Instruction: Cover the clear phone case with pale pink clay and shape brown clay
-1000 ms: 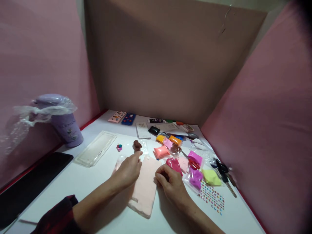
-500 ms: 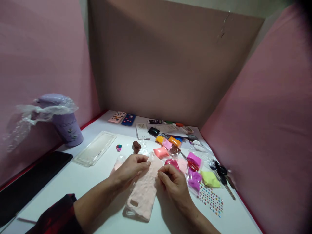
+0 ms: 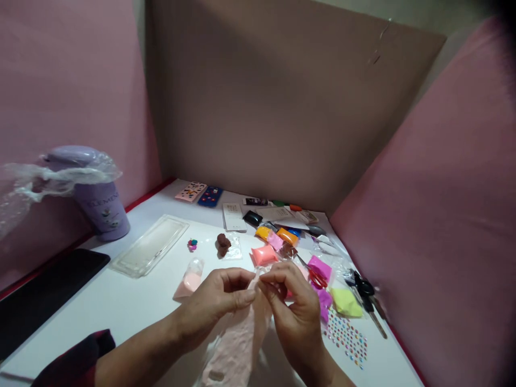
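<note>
Both hands are at a phone case point(image 3: 231, 349) coated in lumpy pale pink clay, its camera cut-out toward me. My left hand point(image 3: 226, 295) grips the left side of its far end between thumb and fingers. With thumb and index finger, my right hand point(image 3: 292, 298) pinches the far end's right corner. The case is tilted, turned partly on its side. Left of my hands a bag of pale pink clay point(image 3: 189, 282) lies on the white table. Beyond them sit a brown clay lump point(image 3: 223, 245) and a coral clay packet point(image 3: 264, 255).
Red scissors point(image 3: 317, 278), a yellow clay packet point(image 3: 346, 302) and a gem sticker sheet point(image 3: 347, 336) lie at the right. On the left are a clear plastic tray point(image 3: 151, 247), a black phone point(image 3: 52, 285) and a purple tumbler point(image 3: 100, 209). Two decorated cases point(image 3: 210, 196) lie far back.
The phone case has come closer to me and tipped onto its side. My right hand has moved up to its far corner, near my left hand. The bag of pale pink clay shows more fully.
</note>
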Demonstrator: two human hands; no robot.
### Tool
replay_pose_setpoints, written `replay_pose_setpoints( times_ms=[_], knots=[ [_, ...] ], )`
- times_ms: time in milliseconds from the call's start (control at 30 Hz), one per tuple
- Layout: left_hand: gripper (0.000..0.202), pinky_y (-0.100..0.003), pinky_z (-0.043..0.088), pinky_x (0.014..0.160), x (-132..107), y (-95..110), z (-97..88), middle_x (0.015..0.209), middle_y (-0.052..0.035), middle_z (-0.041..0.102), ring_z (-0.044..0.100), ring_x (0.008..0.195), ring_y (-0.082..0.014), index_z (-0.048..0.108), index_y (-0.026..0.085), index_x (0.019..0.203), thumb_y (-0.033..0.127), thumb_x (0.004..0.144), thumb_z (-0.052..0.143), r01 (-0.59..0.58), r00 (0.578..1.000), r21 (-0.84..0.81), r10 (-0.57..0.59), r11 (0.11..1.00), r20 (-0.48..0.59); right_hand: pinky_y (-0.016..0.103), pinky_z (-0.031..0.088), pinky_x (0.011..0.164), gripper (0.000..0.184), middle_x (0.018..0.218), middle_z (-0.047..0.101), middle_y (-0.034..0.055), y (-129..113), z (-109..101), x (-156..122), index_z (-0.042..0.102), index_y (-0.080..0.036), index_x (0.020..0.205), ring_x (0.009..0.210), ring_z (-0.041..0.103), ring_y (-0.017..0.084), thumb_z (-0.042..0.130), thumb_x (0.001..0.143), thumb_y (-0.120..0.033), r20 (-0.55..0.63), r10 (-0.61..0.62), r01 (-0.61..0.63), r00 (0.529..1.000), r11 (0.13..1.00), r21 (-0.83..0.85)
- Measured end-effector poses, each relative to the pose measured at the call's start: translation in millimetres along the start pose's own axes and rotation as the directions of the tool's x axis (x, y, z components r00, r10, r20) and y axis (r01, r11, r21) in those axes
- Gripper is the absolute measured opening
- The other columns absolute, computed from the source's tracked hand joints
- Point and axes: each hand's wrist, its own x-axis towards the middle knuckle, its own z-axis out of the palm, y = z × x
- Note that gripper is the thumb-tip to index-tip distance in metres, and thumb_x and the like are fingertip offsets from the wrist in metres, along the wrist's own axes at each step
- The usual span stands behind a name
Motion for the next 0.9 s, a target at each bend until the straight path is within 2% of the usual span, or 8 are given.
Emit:
replay_pose_setpoints(
  times_ms=[100, 233, 467, 567, 700, 800, 900],
  knots=[
    [0.030, -0.031, 0.041, 0.083, -1, -2, -0.6, 0.093, -0.0061, 0.068, 0.059, 0.091, -0.0190, 0.068, 0.017, 0.103, 0.026, 0.075, 0.069, -0.009, 0.999, -0.019, 0.010, 1.000, 0.034, 0.029, 0.044, 0.064, 0.010, 0.081, 0.056, 0.0034, -2, 1, -2, 0.060, -0.021, 0.082, 0.076, 0.054, 0.018, 0.055, 0.085, -0.013, -0.036, -0.044, 0.043, 0.998, 0.999, -0.028],
    [0.028, -0.029, 0.041, 0.085, -2, -1, 0.1, 0.095, -0.0062, 0.069, 0.059, 0.094, -0.0184, 0.068, 0.018, 0.105, 0.022, 0.077, 0.067, -0.023, 0.998, -0.026, 0.024, 0.999, 0.057, 0.030, 0.044, 0.062, 0.011, 0.080, 0.055, 0.0038, -3, 2, -5, 0.060, -0.021, 0.085, 0.076, 0.054, 0.018, 0.055, 0.085, -0.012, -0.043, -0.098, 0.095, 0.994, 0.993, -0.067],
    [0.028, -0.034, 0.042, 0.085, -3, 1, 1.7, 0.088, -0.0046, 0.068, 0.060, 0.093, -0.0216, 0.069, 0.018, 0.103, 0.025, 0.075, 0.069, -0.004, 0.999, 0.006, 0.004, 1.000, 0.042, 0.032, 0.045, 0.061, 0.019, 0.083, 0.056, 0.0056, 2, 0, -9, 0.062, -0.021, 0.092, 0.078, 0.055, 0.020, 0.056, 0.081, -0.006, -0.025, -0.220, 0.212, 0.975, 0.961, -0.177],
    [0.028, -0.033, 0.042, 0.085, -3, 0, 1.4, 0.086, -0.0037, 0.068, 0.060, 0.090, -0.0204, 0.070, 0.019, 0.102, 0.025, 0.075, 0.069, -0.014, 1.000, 0.019, 0.014, 1.000, 0.007, 0.033, 0.044, 0.061, 0.025, 0.084, 0.058, 0.0071, 4, 0, -10, 0.063, -0.021, 0.096, 0.076, 0.055, 0.021, 0.055, 0.080, -0.003, -0.022, -0.324, 0.308, 0.946, 0.917, -0.255],
    [0.028, -0.033, 0.042, 0.087, -3, -1, 1.2, 0.091, -0.0051, 0.069, 0.060, 0.091, -0.0194, 0.069, 0.019, 0.104, 0.024, 0.077, 0.068, -0.022, 1.000, 0.015, 0.022, 1.000, -0.008, 0.035, 0.043, 0.061, 0.036, 0.085, 0.061, 0.0091, 7, 1, -13, 0.061, -0.019, 0.107, 0.076, 0.055, 0.022, 0.057, 0.077, 0.000, 0.039, -0.472, 0.454, 0.881, 0.820, -0.347],
    [0.027, -0.034, 0.041, 0.088, -4, 0, 1.4, 0.094, -0.0065, 0.070, 0.060, 0.093, -0.0198, 0.069, 0.018, 0.104, 0.023, 0.077, 0.068, -0.029, 1.000, -0.009, 0.029, 1.000, 0.008, 0.036, 0.043, 0.061, 0.040, 0.086, 0.061, 0.0092, 7, -1, -14, 0.061, -0.020, 0.111, 0.077, 0.055, 0.022, 0.057, 0.077, -0.001, 0.064, -0.481, 0.471, 0.875, 0.811, -0.346],
    [0.027, -0.032, 0.042, 0.086, -4, 2, 2.2, 0.094, -0.0075, 0.070, 0.060, 0.093, -0.0200, 0.069, 0.017, 0.104, 0.024, 0.078, 0.067, -0.009, 1.000, -0.022, 0.009, 1.000, 0.012, 0.035, 0.044, 0.062, 0.038, 0.086, 0.059, 0.0074, 5, -5, -12, 0.062, -0.022, 0.109, 0.077, 0.055, 0.021, 0.055, 0.078, -0.002, 0.000, -0.418, 0.400, 0.908, 0.868, -0.293]
  ],
)
